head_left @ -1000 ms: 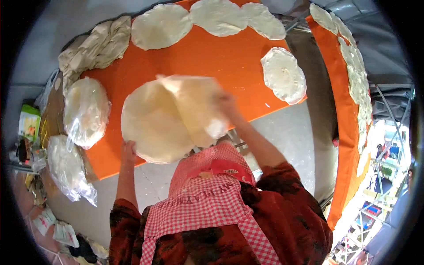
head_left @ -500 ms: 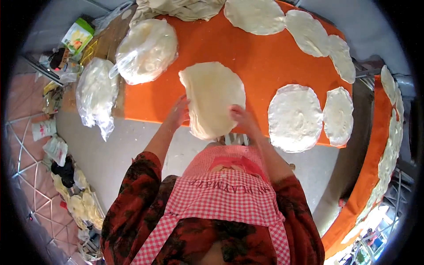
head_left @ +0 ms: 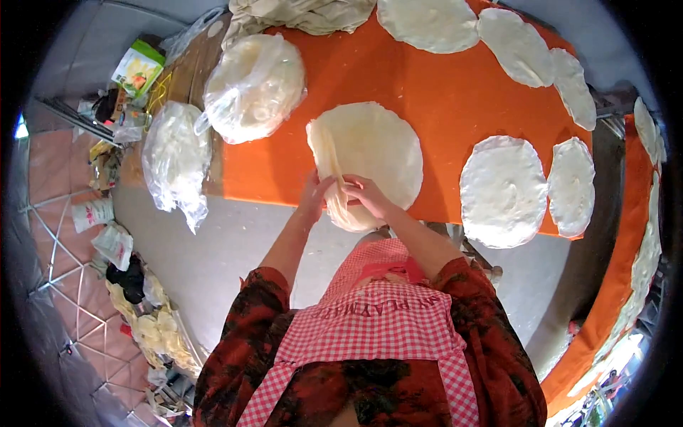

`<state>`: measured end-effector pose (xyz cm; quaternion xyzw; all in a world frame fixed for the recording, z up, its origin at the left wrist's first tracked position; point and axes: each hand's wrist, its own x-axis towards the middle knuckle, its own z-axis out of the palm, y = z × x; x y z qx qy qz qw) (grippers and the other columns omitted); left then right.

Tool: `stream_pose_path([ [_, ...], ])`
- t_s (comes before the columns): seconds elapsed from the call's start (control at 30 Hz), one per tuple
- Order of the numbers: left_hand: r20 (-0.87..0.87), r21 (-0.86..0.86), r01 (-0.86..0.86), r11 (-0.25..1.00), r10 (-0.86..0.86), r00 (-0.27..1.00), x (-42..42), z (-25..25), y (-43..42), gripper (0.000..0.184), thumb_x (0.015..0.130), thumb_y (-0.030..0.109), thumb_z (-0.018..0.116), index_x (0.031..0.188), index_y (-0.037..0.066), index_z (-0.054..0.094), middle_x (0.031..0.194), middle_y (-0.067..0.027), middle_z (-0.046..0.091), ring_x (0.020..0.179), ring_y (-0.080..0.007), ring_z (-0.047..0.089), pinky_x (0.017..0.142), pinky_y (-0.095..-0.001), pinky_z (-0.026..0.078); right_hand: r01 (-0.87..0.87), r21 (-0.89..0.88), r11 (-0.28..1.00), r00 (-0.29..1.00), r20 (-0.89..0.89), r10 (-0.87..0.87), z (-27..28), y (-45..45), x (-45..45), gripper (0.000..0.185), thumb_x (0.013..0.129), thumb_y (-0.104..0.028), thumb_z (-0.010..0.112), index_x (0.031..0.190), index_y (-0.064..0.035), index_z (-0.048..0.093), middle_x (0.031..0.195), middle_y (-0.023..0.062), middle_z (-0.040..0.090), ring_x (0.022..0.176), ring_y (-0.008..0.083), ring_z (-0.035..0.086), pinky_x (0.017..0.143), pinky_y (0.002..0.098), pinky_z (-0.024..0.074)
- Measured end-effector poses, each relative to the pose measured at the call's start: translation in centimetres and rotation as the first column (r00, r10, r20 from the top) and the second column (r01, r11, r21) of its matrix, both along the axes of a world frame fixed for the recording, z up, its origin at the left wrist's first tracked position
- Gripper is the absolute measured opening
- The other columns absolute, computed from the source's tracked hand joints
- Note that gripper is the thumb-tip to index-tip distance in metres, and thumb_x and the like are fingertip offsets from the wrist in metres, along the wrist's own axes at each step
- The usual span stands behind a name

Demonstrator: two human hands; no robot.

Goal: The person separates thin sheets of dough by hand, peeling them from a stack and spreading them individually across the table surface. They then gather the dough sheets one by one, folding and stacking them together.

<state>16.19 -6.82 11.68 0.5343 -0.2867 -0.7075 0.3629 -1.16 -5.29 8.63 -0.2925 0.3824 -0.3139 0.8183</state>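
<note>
A round, pale, thin dough sheet [head_left: 388, 149] lies at the front edge of the orange table, its left side gathered into a long folded strip. The layers at that side suggest more than one sheet. From the left, my left hand [head_left: 314, 193] grips the folded edge low down, some of its fingers hidden by the dough. My right hand [head_left: 366, 195] reaches across the sheet and holds the same fold from the right, fingers bent. Both hands are close together near the lower part of the fold.
Plastic-wrapped round stacks, one bag [head_left: 255, 89] on the orange table [head_left: 427, 99] and another bag [head_left: 176, 160] at its left end. Flat dough rounds [head_left: 504, 192] lie at right and along the far edge. A bunched cloth [head_left: 302, 16] is at the back; a second orange table [head_left: 594, 349] stands right.
The left side of the sheet has been folded into a strip. My right hand has moved from the sheet's right edge over to the fold beside my left hand. The view has shifted slightly.
</note>
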Motion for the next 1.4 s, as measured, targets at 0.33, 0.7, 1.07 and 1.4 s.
stream_pose_path([
  [0.33, 0.008, 0.064, -0.017, 0.998, 0.017, 1.000, -0.9, 1.3, 0.0, 0.053, 0.089, 0.026, 0.058, 0.133, 0.007, 0.035, 0.123, -0.0094, 0.051, 0.108, -0.0229, 0.055, 0.082, -0.0389, 0.053, 0.122, -0.173, 0.977, 0.950, -0.264, -0.165, -0.3, 0.8, 0.9, 0.034, 0.088, -0.022, 0.057, 0.112, 0.0017, 0.055, 0.103, 0.0091, 0.060, 0.090, 0.0172, 0.058, 0.079, 0.0295, 0.0479],
  [0.7, 0.022, 0.106, -0.028, 0.994, 0.026, 0.999, -0.7, 0.5, 0.2, 0.054, 0.089, 0.030, 0.057, 0.133, 0.008, 0.034, 0.126, -0.0094, 0.047, 0.111, -0.0230, 0.052, 0.083, -0.0410, 0.051, 0.062, -0.118, 0.991, 0.988, -0.135, -0.078, -1.3, 0.8, 0.0, 0.031, 0.092, -0.018, 0.052, 0.117, -0.0013, 0.054, 0.101, 0.0080, 0.061, 0.090, 0.0149, 0.057, 0.078, 0.0285, 0.0486],
  [1.07, 0.312, -0.069, -0.185, 0.980, 0.197, 0.930, 7.5, -7.6, 2.8, 0.048, 0.078, 0.006, 0.055, 0.125, 0.001, 0.045, 0.114, -0.0109, 0.055, 0.106, -0.0284, 0.051, 0.093, -0.0394, 0.043, -0.053, -0.497, 0.866, 0.576, -0.724, -0.380, -0.9, -4.9, -3.7, 0.020, 0.085, -0.015, 0.050, 0.097, -0.0060, 0.063, 0.093, 0.0200, 0.063, 0.083, 0.0376, 0.060, 0.076, 0.0422, 0.0478],
  [1.4, -0.034, 0.130, -0.240, 0.962, 0.247, 0.969, 6.7, -1.8, 4.4, 0.053, 0.082, 0.006, 0.057, 0.132, 0.002, 0.039, 0.124, -0.0126, 0.052, 0.115, -0.0263, 0.051, 0.095, -0.0359, 0.046, 0.349, -0.693, 0.631, 0.138, -0.628, -0.766, -1.2, -4.0, -51.8, 0.026, 0.081, -0.027, 0.061, 0.096, -0.0055, 0.062, 0.081, 0.0075, 0.063, 0.072, 0.0181, 0.058, 0.065, 0.0357, 0.0469],
])
